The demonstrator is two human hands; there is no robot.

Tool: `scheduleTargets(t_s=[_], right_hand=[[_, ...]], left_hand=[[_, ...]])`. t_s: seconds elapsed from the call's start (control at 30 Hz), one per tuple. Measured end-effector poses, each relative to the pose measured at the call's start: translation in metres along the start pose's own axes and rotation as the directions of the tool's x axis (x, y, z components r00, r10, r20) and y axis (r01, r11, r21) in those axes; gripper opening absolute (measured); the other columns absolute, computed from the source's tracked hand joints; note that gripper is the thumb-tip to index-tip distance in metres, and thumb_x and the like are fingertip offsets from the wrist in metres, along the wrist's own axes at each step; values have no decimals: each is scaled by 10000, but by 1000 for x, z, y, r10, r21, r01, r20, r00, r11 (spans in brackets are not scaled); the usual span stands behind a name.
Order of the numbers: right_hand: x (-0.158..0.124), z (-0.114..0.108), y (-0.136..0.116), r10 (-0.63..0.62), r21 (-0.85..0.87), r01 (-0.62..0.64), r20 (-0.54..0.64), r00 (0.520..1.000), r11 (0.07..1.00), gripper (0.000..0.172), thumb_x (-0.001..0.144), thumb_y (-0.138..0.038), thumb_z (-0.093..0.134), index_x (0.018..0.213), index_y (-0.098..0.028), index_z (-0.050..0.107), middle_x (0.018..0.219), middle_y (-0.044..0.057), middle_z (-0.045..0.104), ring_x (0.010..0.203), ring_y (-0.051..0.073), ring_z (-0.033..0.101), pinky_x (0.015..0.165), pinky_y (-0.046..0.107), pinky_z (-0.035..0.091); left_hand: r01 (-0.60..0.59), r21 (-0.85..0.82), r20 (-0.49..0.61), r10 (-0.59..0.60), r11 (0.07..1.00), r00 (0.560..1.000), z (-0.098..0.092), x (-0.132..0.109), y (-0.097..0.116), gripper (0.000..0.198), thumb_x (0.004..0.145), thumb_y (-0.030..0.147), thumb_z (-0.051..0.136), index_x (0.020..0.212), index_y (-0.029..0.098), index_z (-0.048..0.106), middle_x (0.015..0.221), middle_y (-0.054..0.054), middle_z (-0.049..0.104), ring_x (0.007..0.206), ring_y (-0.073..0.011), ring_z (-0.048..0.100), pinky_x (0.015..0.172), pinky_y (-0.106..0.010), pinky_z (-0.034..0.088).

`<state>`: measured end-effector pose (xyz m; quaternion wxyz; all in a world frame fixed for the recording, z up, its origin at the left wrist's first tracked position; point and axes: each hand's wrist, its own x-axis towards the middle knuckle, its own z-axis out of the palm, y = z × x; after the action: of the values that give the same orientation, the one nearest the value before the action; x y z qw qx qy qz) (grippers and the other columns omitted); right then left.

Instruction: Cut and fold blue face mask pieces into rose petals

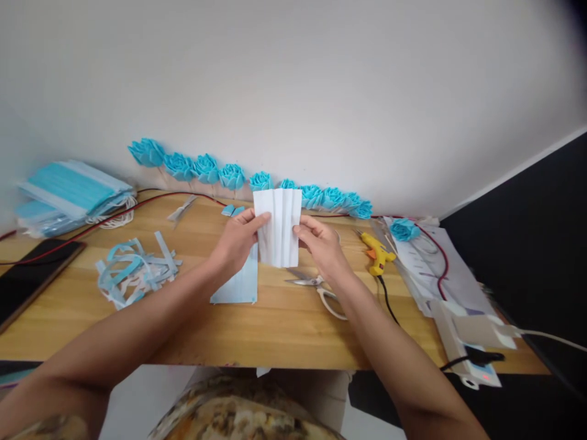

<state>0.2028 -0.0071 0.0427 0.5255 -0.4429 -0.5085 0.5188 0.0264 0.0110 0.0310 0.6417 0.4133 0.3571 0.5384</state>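
Upright above the table, a white pleated mask sheet (pixel 279 229) is held between my two hands. My left hand (pixel 239 239) pinches its left edge, thumb on the near face. On the opposite edge, my right hand (pixel 321 243) grips with thumb and fingers. Below my left hand a light blue mask sheet (pixel 236 284) lies flat, partly covered by the hand. Scissors (pixel 316 282) rest on the wood under my right hand, blades pointing left. Small blue cut pieces (pixel 232 210) lie just behind my left hand.
Blue flowers (pixel 232 176) line the wall. Stacked masks (pixel 76 189), a phone (pixel 36 275) and cut strips (pixel 135 269) occupy the left. Rightward are a yellow glue gun (pixel 376 252), another blue flower (pixel 404 230), papers (pixel 447 269) and a power strip (pixel 463 348). A red cable (pixel 98 219) crosses the table.
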Motion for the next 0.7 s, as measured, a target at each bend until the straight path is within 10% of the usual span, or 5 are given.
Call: scheduleTargets(t_s=[0.27,0.43,0.7], right_hand=[[26,20,-4,-186,-98,174,-139,973,980,483,848,-710,639,730,-251,550,677,-16,518,625,148,502,559,275,439],[40,31,-26,-515,-370,414,-235,825,832,545,953,-646,531,645,-244,330,624,-38,301,617,142,346,584,291,337],[43,33,-34,-673,-534,462,-314,669,708,358,1027,-494,450,762,-253,475,690,-23,437,683,157,446,678,291,377]], left_hand=[[-223,91,-81,231,970,970,7,10,15,250,750,387,805,824,183,679,782,4,701,705,-134,598,677,-264,485],[-371,71,-56,375,926,925,22,25,37,290,820,444,770,779,202,614,736,22,609,665,-121,528,647,-253,449],[-564,346,-160,639,750,752,22,44,47,510,939,557,662,679,217,385,661,45,336,608,-115,334,570,-268,290]])
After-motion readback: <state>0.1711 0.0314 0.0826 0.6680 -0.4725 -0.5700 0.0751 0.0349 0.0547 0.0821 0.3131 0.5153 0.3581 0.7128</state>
